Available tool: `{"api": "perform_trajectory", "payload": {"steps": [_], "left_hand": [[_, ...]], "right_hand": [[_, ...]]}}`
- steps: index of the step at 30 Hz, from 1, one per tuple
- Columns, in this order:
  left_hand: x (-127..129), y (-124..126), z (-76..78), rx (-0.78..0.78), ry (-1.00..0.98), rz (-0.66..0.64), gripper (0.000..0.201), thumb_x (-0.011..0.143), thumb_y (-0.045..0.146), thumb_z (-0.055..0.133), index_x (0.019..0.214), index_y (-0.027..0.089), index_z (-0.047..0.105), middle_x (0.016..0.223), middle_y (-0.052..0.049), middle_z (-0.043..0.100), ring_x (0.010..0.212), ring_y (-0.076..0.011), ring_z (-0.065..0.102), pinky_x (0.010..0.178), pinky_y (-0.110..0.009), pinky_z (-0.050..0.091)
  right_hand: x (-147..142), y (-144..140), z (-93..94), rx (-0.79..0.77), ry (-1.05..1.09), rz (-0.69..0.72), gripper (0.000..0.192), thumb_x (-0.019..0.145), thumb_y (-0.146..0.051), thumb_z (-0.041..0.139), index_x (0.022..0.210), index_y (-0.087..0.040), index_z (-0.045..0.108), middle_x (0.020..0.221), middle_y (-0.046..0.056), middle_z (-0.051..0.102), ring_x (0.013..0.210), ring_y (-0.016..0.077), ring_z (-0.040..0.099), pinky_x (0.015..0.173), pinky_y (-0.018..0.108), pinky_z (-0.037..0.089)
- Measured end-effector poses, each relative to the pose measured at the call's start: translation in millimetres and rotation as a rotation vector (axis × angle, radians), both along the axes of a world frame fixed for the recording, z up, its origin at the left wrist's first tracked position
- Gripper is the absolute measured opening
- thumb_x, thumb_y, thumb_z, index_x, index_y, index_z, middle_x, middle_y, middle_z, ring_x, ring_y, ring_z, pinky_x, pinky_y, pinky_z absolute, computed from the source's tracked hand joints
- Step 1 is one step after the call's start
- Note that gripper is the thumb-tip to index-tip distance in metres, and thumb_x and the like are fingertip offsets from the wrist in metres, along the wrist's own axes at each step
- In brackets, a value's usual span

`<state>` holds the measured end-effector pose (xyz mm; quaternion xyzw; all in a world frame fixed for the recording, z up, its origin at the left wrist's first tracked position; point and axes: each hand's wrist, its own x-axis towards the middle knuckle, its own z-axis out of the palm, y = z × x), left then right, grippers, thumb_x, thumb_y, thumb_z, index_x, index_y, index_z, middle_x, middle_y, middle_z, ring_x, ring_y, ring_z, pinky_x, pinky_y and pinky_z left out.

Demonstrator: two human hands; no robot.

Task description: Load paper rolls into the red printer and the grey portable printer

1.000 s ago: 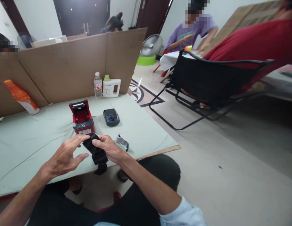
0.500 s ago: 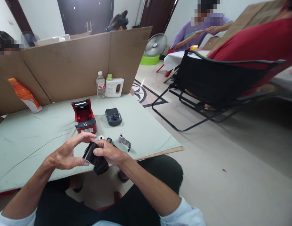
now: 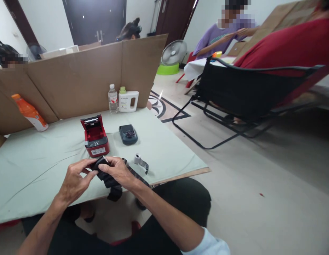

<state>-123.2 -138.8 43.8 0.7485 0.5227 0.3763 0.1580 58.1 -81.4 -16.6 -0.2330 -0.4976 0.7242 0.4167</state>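
Observation:
Over the table's near edge, my left hand is closed on the left side of a glossy black roll, fingers and thumb pinching it. My right hand grips the roll's other side, its thumb lying across the top. From the roll a loose black strip hangs below the table edge, and more dark strip runs behind my right wrist. Just beyond my hands stands a red and black label printer with its lid up. A small white roll with a dark curled tail lies to the right of my right hand.
A dark handheld device lies right of the printer. An orange bottle, a water bottle and a white jug stand along the cardboard screen. A black folding chair and a fan are to the right.
My left hand has gone from spread around the roll to pinching it. The roll has turned and risen slightly. More black strip shows hanging below it.

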Motion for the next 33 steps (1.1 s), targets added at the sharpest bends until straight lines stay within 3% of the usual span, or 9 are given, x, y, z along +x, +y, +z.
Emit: {"api": "perform_trajectory", "payload": {"steps": [4,7,9,12,15,18,25,30,33], "left_hand": [[-8,16,2.7,0.048,0.0,0.054,0.023,0.088,0.023,0.07,0.109,0.021,0.079,0.103,-0.006,0.081,0.084,-0.0199,0.076,0.071,-0.03,0.066],[-23,46,9.7,0.078,0.036,0.106,0.025,0.086,0.026,0.07,0.109,0.019,0.079,0.106,-0.008,0.08,0.081,-0.0202,0.076,0.07,-0.031,0.065],[-34,73,11.6,0.085,0.089,0.137,0.027,0.085,0.026,0.068,0.108,0.017,0.08,0.106,-0.009,0.08,0.079,-0.0204,0.075,0.073,-0.034,0.065],[-45,119,8.0,0.049,0.185,0.141,0.03,0.083,0.023,0.066,0.109,0.017,0.081,0.109,-0.01,0.081,0.087,-0.0242,0.075,0.083,-0.039,0.063],[-49,157,-1.4,-0.022,0.281,0.159,0.032,0.079,0.02,0.067,0.107,0.021,0.082,0.111,-0.008,0.081,0.098,-0.0277,0.075,0.095,-0.043,0.06],[-52,182,-13.8,-0.082,0.374,0.175,0.035,0.075,0.017,0.068,0.106,0.022,0.082,0.109,-0.006,0.081,0.103,-0.0289,0.073,0.099,-0.042,0.057],[-57,206,-36.3,-0.128,0.474,0.147,0.038,0.074,0.017,0.066,0.108,0.023,0.082,0.105,-0.005,0.082,0.1,-0.0268,0.071,0.095,-0.038,0.056],[-54,206,-36.4,-0.122,0.481,0.148,0.026,0.073,0.021,0.069,0.095,0.026,0.083,0.098,-0.006,0.082,0.101,-0.0301,0.069,0.091,-0.04,0.055],[-58,197,-32.5,-0.013,0.392,0.283,0.016,0.08,0.023,0.063,0.08,0.023,0.079,0.091,-0.008,0.078,0.093,-0.0285,0.07,0.09,-0.04,0.055]], "right_hand": [[-12,-2,2.2,0.071,0.034,-0.065,0.038,0.084,-0.041,0.079,0.114,-0.018,0.073,0.096,0.003,0.073,0.086,0.0169,0.066,0.078,0.029,0.055],[-19,-1,1.4,0.069,0.059,-0.094,0.064,0.084,-0.032,0.076,0.144,-0.023,0.058,0.118,0.005,0.073,0.105,0.0201,0.069,0.092,0.033,0.056],[-23,3,-0.5,0.054,0.054,-0.131,0.074,0.084,-0.029,0.073,0.154,-0.025,0.048,0.126,0.006,0.072,0.11,0.0201,0.069,0.095,0.034,0.056],[-29,14,-5.0,0.085,0.006,-0.203,0.059,0.083,-0.028,0.07,0.142,-0.022,0.062,0.127,0.008,0.072,0.108,0.0197,0.07,0.093,0.032,0.058],[-36,30,-9.1,0.071,-0.061,-0.219,0.039,0.081,-0.033,0.069,0.117,-0.017,0.074,0.102,0.007,0.077,0.083,0.018,0.072,0.074,0.03,0.06],[-42,43,-11.2,-0.014,-0.063,-0.199,0.035,0.08,-0.034,0.07,0.11,-0.016,0.074,0.082,0.004,0.076,0.066,0.0155,0.072,0.064,0.029,0.058],[-46,55,-18.3,-0.101,-0.053,-0.175,0.035,0.078,-0.032,0.073,0.11,-0.015,0.072,0.067,0.001,0.074,0.063,0.0167,0.075,0.063,0.027,0.059],[-48,60,-23.0,-0.117,-0.05,-0.172,0.035,0.078,-0.033,0.075,0.109,-0.016,0.071,0.068,0.001,0.074,0.064,0.0171,0.075,0.064,0.028,0.059],[-48,61,-24.4,-0.106,-0.031,-0.151,0.037,0.077,-0.034,0.076,0.11,-0.017,0.071,0.07,0.001,0.074,0.065,0.0174,0.075,0.065,0.028,0.059]]}}
